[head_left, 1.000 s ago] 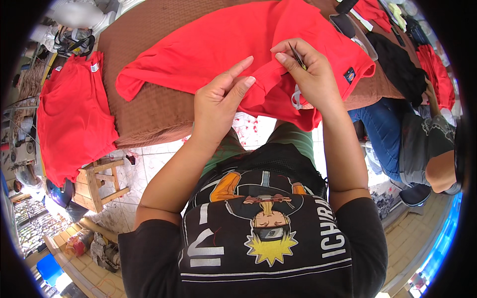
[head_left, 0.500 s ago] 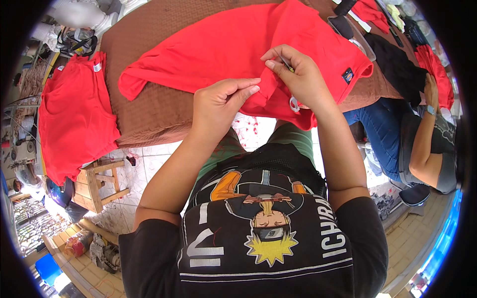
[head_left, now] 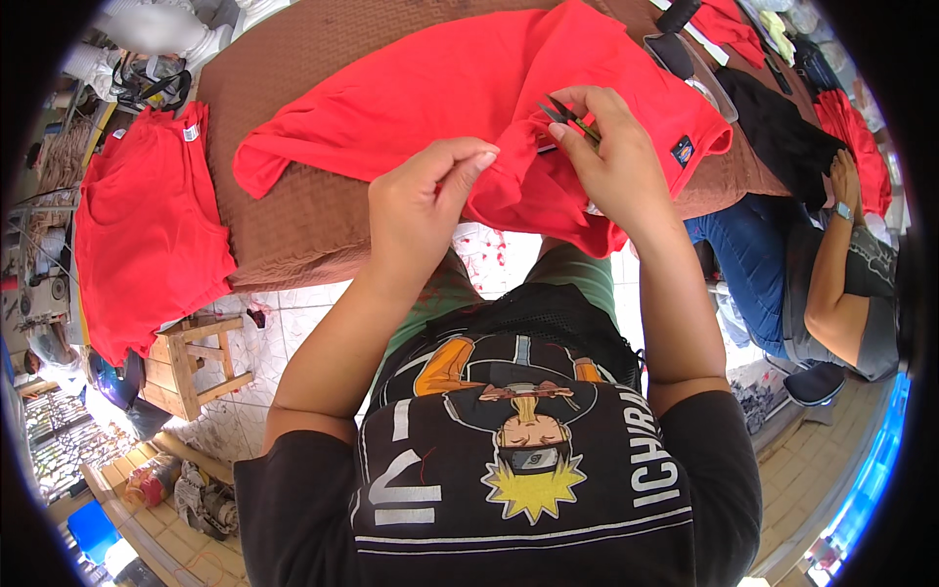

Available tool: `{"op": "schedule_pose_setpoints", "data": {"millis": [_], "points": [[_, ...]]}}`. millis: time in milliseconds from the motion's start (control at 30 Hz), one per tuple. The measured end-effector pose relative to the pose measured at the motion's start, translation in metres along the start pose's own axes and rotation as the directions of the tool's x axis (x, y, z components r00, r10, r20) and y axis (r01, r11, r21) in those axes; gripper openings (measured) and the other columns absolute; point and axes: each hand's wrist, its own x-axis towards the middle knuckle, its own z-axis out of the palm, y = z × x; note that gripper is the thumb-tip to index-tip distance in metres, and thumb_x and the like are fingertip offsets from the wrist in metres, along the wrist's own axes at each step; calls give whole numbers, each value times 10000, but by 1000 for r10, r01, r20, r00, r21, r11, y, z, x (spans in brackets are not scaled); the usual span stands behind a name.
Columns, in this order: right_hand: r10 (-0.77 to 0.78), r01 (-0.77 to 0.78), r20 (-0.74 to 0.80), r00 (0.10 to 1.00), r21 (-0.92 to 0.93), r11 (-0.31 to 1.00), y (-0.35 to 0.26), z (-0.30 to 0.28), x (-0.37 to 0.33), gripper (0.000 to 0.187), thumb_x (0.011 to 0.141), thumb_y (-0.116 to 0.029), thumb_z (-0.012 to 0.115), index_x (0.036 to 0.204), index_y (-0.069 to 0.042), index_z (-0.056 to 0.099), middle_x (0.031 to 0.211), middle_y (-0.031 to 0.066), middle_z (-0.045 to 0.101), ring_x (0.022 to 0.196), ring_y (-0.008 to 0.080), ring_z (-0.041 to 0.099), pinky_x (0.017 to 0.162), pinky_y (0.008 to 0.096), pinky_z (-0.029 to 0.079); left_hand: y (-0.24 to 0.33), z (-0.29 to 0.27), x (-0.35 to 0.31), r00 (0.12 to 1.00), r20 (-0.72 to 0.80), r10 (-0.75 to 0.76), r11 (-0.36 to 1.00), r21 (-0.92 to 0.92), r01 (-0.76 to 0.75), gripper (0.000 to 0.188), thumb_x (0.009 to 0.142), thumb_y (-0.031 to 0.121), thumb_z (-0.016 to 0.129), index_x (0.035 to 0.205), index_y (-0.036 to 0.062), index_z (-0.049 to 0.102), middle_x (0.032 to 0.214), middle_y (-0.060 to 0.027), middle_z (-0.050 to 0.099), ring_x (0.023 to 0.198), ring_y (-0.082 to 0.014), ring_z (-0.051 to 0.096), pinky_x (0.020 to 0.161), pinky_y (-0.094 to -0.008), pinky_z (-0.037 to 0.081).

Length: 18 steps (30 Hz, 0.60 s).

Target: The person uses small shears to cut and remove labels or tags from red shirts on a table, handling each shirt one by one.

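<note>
A large red garment (head_left: 430, 108) with a small dark label lies spread over the brown-covered table, its near part bunched up over the edge. My left hand (head_left: 421, 201) is closed, thumb and forefinger pinched at a raised fold of that garment; a thread there would be too fine to make out. Thread snips (head_left: 554, 108) with dark pointed blades are in my right hand (head_left: 616, 157), which is closed around them just right of the fold. The blade tips point left, over the red cloth, and appear apart.
Another red garment (head_left: 147, 225) hangs over the table's left side, above a wooden stool (head_left: 186, 367). At right a person (head_left: 846, 293) handles black cloth (head_left: 773, 122). A clear-edged tray (head_left: 712, 90) and a dark pouch (head_left: 671, 55) lie at the far right.
My right hand has turned and shifted slightly right, so the snips' blades now show. My left hand has drawn back a little to the left and up.
</note>
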Motion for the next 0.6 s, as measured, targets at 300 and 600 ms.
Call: {"op": "schedule_pose_setpoints", "data": {"millis": [300, 600], "points": [[-254, 243, 39, 966, 184, 952, -28, -6, -16, 172, 799, -47, 683, 964, -29, 639, 922, 108, 607, 831, 285, 635, 680, 353, 510, -2, -3, 6, 913, 132, -386, 829, -384, 406, 151, 922, 147, 645, 1002, 18, 650, 860, -3, 662, 743, -47, 589, 663, -194, 480], [-385, 386, 81, 919, -5, 922, -29, -8, -14, 187, 751, -73, 692, 929, -47, 637, 910, 78, 610, 848, 289, 607, 715, 395, 466, 5, -3, 5, 916, 154, -371, 835, -377, 402, 183, 925, 153, 642, 1002, -13, 643, 817, -11, 669, 746, -27, 561, 680, -188, 454]]}}
